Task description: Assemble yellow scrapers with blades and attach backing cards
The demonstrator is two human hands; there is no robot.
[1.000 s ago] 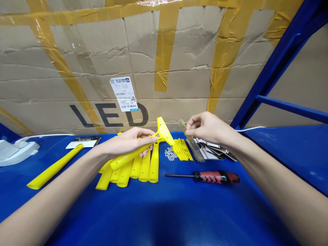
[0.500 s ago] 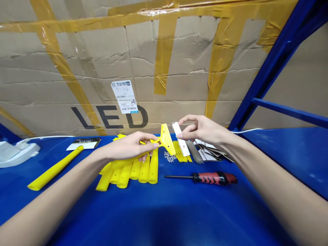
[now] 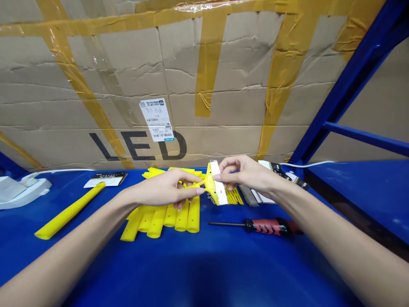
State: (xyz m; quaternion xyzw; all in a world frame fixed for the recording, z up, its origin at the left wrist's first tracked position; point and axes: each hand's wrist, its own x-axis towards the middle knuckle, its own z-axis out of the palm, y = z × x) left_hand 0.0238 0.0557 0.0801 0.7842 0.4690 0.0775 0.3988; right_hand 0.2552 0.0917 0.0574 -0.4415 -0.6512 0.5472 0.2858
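Between finger and thumb, my left hand (image 3: 171, 186) grips the narrow neck of a yellow scraper head (image 3: 209, 187), its wide end turned to the right. My right hand (image 3: 241, 172) pinches a flat white strip (image 3: 221, 194), which looks like a scraper blade. The strip lies along the wide edge of the scraper head and overlaps it; whether it is seated there I cannot tell. Below and behind my left hand lie several yellow tube handles (image 3: 156, 221). Small metal nuts (image 3: 211, 198), partly hidden, and thin yellow strips (image 3: 235, 197) are under the held parts.
A red and black screwdriver (image 3: 268, 226) lies in front. Grey blades (image 3: 248, 196) and printed cards (image 3: 295, 179) sit right. At left are a yellow handle (image 3: 70, 211), a card packet (image 3: 105, 179) and a white power strip (image 3: 25, 192). A taped carton (image 3: 128, 106) stands behind the blue table (image 3: 191, 273).
My right hand has brought the white strip left and slightly down, from a gap beside the scraper head onto its edge. The left hand has shifted slightly right with the scraper head.
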